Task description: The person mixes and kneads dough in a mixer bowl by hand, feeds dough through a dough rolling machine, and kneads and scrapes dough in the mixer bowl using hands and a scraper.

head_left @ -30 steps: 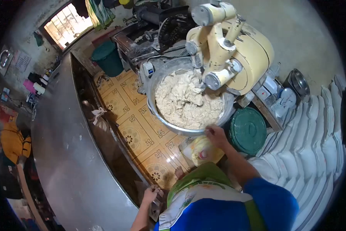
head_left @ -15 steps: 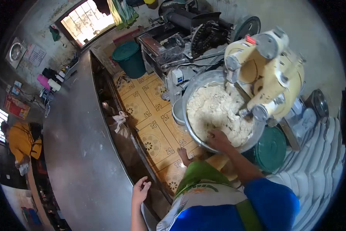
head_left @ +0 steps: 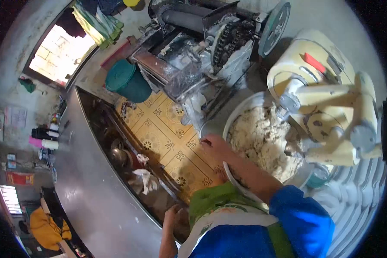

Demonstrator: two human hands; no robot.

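My right hand (head_left: 217,147) is over the near-left side of the big metal mixing bowl (head_left: 300,175), outside its rim, with a pail (head_left: 211,128) just beyond it. The fingers are curled and turned away; whether they hold anything is hidden. Pale, lumpy dough (head_left: 262,135) fills the bowl. A cream-coloured mixer (head_left: 331,96) stands over it, its metal arm reaching into the dough. My left hand (head_left: 174,216) hangs low beside the near edge of the metal table (head_left: 98,185), its fingers loosely bent with nothing visible in them.
A dough roller machine (head_left: 185,60) with a chain gear and a wheel stands at the back. Next to it is a green lidded bin (head_left: 126,81). White stacked sacks (head_left: 352,202) lie at right. A cloth (head_left: 145,179) rests on the shelf under the table.
My right hand has left the dough and moved left and up, past the bowl's rim. My left hand has dropped lower and slightly right. The view has turned and shifted.
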